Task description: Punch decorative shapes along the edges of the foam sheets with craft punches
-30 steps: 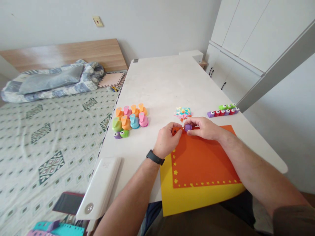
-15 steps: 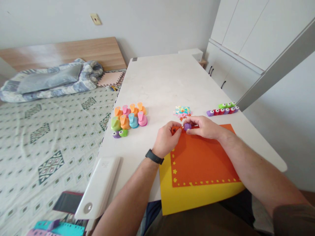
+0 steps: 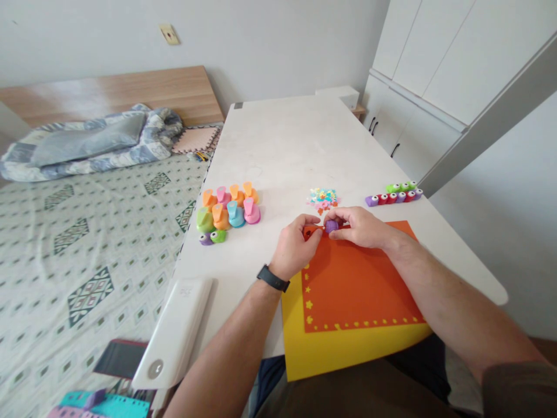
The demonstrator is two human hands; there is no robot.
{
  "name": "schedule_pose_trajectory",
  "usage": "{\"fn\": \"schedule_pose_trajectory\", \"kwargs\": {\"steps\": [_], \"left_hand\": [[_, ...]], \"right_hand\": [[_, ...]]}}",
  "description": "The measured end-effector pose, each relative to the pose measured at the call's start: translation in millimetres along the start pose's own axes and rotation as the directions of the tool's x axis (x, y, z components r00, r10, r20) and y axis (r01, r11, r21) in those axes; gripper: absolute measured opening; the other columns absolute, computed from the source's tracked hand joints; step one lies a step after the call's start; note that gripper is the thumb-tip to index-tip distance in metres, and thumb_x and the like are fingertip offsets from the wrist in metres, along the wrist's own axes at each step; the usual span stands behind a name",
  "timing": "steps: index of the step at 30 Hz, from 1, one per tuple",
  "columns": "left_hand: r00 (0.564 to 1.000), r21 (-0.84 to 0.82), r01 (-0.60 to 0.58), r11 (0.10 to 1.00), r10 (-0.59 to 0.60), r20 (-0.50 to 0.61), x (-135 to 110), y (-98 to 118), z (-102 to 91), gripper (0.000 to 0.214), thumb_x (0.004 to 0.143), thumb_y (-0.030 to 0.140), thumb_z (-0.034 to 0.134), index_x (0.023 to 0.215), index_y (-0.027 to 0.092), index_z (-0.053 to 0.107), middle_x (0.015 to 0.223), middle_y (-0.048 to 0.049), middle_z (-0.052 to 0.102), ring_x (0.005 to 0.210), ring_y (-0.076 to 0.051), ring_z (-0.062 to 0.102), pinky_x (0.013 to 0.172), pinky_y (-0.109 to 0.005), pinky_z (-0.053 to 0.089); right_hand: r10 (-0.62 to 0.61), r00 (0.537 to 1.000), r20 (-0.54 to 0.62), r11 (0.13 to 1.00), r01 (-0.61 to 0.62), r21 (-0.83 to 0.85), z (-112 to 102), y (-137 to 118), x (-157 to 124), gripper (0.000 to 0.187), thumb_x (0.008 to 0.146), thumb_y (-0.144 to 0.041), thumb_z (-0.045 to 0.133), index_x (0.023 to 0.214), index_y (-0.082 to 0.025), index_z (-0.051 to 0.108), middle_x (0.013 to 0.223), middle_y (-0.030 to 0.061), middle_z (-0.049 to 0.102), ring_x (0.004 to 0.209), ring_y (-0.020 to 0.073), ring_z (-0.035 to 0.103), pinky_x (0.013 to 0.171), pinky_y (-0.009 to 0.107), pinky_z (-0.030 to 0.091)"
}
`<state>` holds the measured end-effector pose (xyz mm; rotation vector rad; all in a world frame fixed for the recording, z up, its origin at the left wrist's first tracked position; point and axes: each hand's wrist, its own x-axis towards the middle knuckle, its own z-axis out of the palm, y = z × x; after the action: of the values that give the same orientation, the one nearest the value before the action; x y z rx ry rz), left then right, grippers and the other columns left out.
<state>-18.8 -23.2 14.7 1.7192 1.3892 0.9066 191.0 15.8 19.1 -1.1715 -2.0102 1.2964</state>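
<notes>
An orange foam sheet (image 3: 357, 278) lies on a yellow sheet (image 3: 343, 348) at the near edge of the white table (image 3: 287, 145). Its left and bottom borders carry small punched stars. My right hand (image 3: 361, 226) is closed on a small purple punch (image 3: 331, 225) sitting on the orange sheet's far left corner. My left hand (image 3: 293, 249), with a black wristband, pinches that same corner beside the punch.
A cluster of larger coloured punches (image 3: 228, 212) stands to the left, with two small ones (image 3: 213, 237) in front. A heap of punched paper shapes (image 3: 322, 198) and a row of small punches (image 3: 394, 194) lie behind the sheets. A white device (image 3: 176, 331) sits near left; a bed (image 3: 87, 232) adjoins.
Both hands stay at the orange sheet's corner with the purple punch; only small finger shifts and a slight move of the camera.
</notes>
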Motion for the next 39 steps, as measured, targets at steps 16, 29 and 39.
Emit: {"fn": "schedule_pose_trajectory", "kwargs": {"steps": [16,29,39], "left_hand": [[0.995,-0.073,-0.022,0.997,0.028,0.096,1.1,-3.2,3.5,0.044,0.079,0.047,0.079,0.116,0.023,0.072,0.113,-0.0048,0.077,0.101,-0.022,0.072,0.092,-0.033,0.057],[0.998,-0.037,-0.006,0.999,0.008,0.064,2.6,-6.8,6.1,0.04,0.077,0.046,0.081,0.11,0.024,0.074,0.107,-0.0038,0.078,0.097,-0.022,0.074,0.088,-0.033,0.058],[0.998,-0.073,-0.022,0.997,0.026,0.057,1.8,-7.3,6.7,0.039,0.079,0.044,0.08,0.111,0.024,0.074,0.108,-0.004,0.078,0.099,-0.021,0.074,0.089,-0.032,0.058]], "right_hand": [[-0.092,0.995,-0.025,0.987,0.088,-0.135,2.5,-1.5,-2.3,0.025,0.078,-0.017,0.067,0.102,-0.02,0.07,0.092,0.0021,0.072,0.085,0.0189,0.065,0.079,0.03,0.049],[-0.096,0.995,-0.04,0.981,0.087,-0.175,5.6,-2.7,-1.3,0.024,0.076,-0.016,0.068,0.1,-0.021,0.071,0.092,0.0022,0.072,0.084,0.019,0.064,0.078,0.031,0.048],[-0.119,0.992,-0.043,0.98,0.11,-0.167,4.3,-1.6,-1.1,0.026,0.078,-0.017,0.067,0.104,-0.021,0.071,0.093,0.0017,0.072,0.084,0.0189,0.064,0.078,0.031,0.047]]}}
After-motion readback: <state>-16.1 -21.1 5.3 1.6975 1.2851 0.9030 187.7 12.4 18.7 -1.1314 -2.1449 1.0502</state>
